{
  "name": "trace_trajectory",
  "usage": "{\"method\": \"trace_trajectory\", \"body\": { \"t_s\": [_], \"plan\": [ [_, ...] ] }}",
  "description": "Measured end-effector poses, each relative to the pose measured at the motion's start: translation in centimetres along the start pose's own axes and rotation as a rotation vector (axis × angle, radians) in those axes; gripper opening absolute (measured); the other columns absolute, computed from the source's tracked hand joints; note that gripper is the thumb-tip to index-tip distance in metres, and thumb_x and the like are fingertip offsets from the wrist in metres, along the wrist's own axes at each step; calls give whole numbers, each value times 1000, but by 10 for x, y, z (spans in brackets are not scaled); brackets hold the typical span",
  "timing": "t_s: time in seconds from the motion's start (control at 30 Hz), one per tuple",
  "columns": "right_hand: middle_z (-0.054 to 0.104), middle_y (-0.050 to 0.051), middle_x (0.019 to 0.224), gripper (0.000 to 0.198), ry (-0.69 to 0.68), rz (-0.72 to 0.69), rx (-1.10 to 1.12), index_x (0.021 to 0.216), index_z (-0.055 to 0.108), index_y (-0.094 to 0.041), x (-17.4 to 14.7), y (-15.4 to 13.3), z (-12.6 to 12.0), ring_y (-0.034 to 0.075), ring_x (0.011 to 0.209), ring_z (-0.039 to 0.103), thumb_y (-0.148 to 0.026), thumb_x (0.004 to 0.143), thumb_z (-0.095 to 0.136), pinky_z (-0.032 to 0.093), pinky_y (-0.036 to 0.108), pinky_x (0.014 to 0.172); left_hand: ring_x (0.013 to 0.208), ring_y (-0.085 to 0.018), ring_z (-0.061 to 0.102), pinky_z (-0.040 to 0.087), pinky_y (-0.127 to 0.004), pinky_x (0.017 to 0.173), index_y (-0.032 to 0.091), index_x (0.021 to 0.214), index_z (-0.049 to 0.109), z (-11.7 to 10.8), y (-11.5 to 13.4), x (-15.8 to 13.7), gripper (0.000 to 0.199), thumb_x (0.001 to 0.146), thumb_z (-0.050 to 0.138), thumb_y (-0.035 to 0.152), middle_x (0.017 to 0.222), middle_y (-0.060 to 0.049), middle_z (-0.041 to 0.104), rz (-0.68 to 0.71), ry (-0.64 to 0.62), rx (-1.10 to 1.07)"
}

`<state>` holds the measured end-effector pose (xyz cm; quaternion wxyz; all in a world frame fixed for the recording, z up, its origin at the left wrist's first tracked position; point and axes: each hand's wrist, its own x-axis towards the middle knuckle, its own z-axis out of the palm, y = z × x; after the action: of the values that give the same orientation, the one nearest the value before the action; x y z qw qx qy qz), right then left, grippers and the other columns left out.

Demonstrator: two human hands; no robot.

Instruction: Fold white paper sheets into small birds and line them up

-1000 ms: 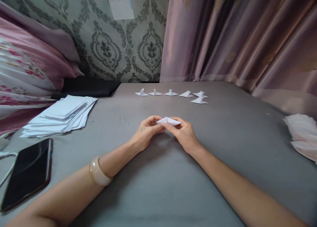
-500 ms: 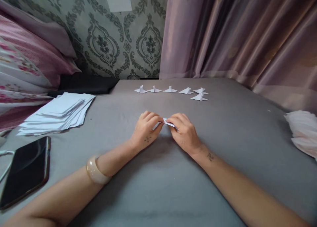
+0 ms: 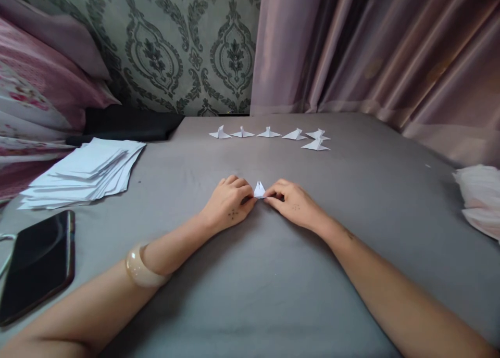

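Observation:
A small white folded paper [image 3: 259,190] stands between my hands in the middle of the grey cloth surface [image 3: 250,275], its pointed top facing up. My left hand [image 3: 230,203] pinches its left lower corner between thumb and fingers. On the other side, my right hand [image 3: 294,203] pinches the right lower corner the same way. Several white origami figures with spread wings, such as this paper bird [image 3: 269,132], sit in a row farther back; at the row's right end two of them stand close, one in front of the other.
At the left lies a loose stack of white paper sheets [image 3: 82,173], with a black phone [image 3: 39,264] nearer me and a black folded cloth [image 3: 133,124] behind. A pale bundled cloth [image 3: 478,196] rests at the right edge. Wallpaper and a pink curtain [image 3: 297,46] close off the back.
The folded paper has turned from lying flat between my fingers to pointing upward. My fingers have shifted to its lower corners, and the view has tipped slightly downward.

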<state>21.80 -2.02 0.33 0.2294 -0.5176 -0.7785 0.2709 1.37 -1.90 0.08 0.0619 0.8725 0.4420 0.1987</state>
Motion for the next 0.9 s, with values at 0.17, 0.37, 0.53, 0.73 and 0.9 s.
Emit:
{"method": "trace_trajectory", "body": {
  "t_s": [0.17,0.37,0.53,0.73,0.9],
  "plan": [
    [64,2,92,18,2,101,96,81,72,-22,6,3,-2,13,77,58,-33,84,57,44,28,72,81,-19,54,44,-33,77,18,81,70,1,0,3,19,88,53,26,86,-6,66,-118,18,-172],
    [63,4,88,17,113,107,12,73,68,-20,9,3,6,14,73,56,-32,81,59,44,30,71,78,-20,56,45,-37,78,17,75,71,-1,1,9,20,84,56,26,81,-7,65,-243,-1,-246],
    [61,3,83,16,161,72,-22,68,65,-20,11,6,10,13,69,55,-30,80,61,44,29,69,77,-20,55,45,-36,75,17,72,70,2,0,10,19,82,57,28,80,-7,64,-245,8,-247],
    [60,3,81,15,177,54,-46,67,63,-20,11,5,12,14,70,54,-28,79,62,43,29,70,78,-20,53,44,-35,75,17,71,65,8,-1,9,19,84,57,28,81,-7,61,-221,5,-179],
    [59,2,85,8,165,60,-54,74,62,-20,10,4,12,13,70,54,-27,80,61,42,29,68,81,-20,50,44,-35,77,16,83,59,13,-6,8,10,87,55,25,85,-6,59,-114,44,-123]
  ]
}}
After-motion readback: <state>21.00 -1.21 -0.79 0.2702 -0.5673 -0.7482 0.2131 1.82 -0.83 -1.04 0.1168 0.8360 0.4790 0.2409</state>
